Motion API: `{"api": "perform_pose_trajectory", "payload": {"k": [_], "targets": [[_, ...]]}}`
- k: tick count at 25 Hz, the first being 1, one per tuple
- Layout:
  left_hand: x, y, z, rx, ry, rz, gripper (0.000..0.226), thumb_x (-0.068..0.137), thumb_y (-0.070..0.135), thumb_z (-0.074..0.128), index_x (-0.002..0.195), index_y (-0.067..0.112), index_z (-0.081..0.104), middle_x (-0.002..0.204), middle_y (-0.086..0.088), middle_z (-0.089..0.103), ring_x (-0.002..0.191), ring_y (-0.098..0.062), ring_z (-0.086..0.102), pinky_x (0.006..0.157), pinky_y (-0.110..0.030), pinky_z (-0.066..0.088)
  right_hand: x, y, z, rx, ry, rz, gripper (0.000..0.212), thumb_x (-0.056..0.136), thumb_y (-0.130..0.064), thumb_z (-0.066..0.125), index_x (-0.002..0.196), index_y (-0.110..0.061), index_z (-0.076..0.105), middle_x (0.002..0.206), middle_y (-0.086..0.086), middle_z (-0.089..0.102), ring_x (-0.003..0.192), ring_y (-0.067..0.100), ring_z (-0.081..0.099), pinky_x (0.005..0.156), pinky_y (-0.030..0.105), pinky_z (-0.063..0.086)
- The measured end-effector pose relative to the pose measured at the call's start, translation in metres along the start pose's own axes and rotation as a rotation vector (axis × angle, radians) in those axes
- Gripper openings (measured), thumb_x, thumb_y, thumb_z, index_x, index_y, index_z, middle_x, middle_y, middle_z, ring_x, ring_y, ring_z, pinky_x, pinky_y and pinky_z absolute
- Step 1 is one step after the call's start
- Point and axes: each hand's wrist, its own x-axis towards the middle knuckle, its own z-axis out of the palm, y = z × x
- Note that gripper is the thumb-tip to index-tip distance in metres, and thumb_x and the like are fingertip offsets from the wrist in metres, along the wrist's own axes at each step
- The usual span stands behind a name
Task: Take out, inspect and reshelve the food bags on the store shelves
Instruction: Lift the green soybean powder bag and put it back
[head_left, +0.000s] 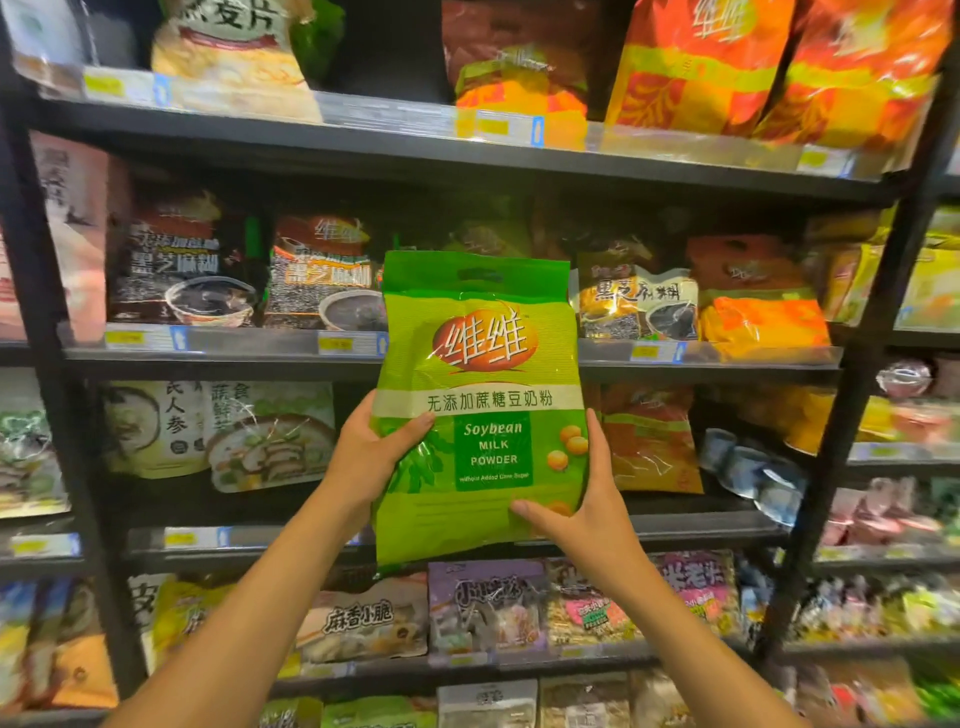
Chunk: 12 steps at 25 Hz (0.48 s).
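**Item.** The green soybean milk powder bag (480, 405) stands upright at frame centre with its printed front toward the camera. It is held clear of the shelves and overlaps the middle shelf rail (234, 356).

**Step in hand (judged).** Inspection, before reshelving.
- Keep the bag vertical and square to the view so the whole front panel can be read.
- Carry the weight from the lower half, not from the top seal.
- Grip lightly. A powder pouch will probably crease or slump if squeezed.
- Check the back and the seams before returning it.

**Hand positions.** The left hand (371, 457) grips the bag's left edge at mid-height, thumb across the front and fingers hidden behind. The right hand (587, 514) holds the lower right corner, thumb on the front panel and fingers behind. Both hands sit below the bag's centre.

**Surroundings.** Black sesame bags (322, 275) stand on the shelf behind, left of centre. Which slot the green bag belongs in cannot be told.
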Motion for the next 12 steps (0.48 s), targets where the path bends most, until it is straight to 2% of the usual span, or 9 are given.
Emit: {"api": "perform_pose_trajectory", "payload": {"k": [3,6,9,12], "targets": [[0.007,-0.002,0.028,0.021,0.008,0.013,0.044,0.087,0.019,0.078,0.13,0.018,0.065,0.118,0.0,0.079,0.109,-0.021,0.075,0.096,-0.042,0.058,0.012,0.011,-0.028,-0.01,-0.004,-0.018,0.127,0.076,-0.026,0.092,0.162,-0.043,-0.001,0.141,-0.033,0.034,0.134,0.007,0.045,0.078,-0.002,0.045],[0.016,0.0,0.046,0.044,0.021,0.014,0.04,0.091,0.016,0.077,0.129,0.018,0.065,0.118,0.0,0.079,0.109,-0.02,0.075,0.096,-0.042,0.058,0.026,0.02,-0.046,-0.03,-0.029,-0.014,0.128,0.075,-0.032,0.092,0.161,-0.05,0.0,0.152,-0.021,0.036,0.139,0.01,0.046,0.084,0.004,0.047],[0.031,0.003,0.06,0.025,0.017,0.0,0.04,0.091,0.015,0.076,0.129,0.016,0.066,0.117,-0.003,0.079,0.109,-0.025,0.075,0.093,-0.043,0.059,0.044,0.025,-0.06,-0.043,-0.041,-0.033,0.128,0.074,-0.035,0.093,0.161,-0.049,0.0,0.152,-0.021,0.038,0.14,0.01,0.048,0.097,0.018,0.048],[0.051,0.015,0.07,0.01,0.013,-0.027,0.036,0.092,0.014,0.075,0.128,0.014,0.067,0.112,-0.005,0.081,0.102,-0.025,0.078,0.08,-0.036,0.063,0.069,0.022,-0.069,-0.052,-0.056,-0.054,0.129,0.072,-0.038,0.093,0.161,-0.048,0.001,0.154,-0.018,0.038,0.14,0.012,0.049,0.112,0.039,0.048]]}}
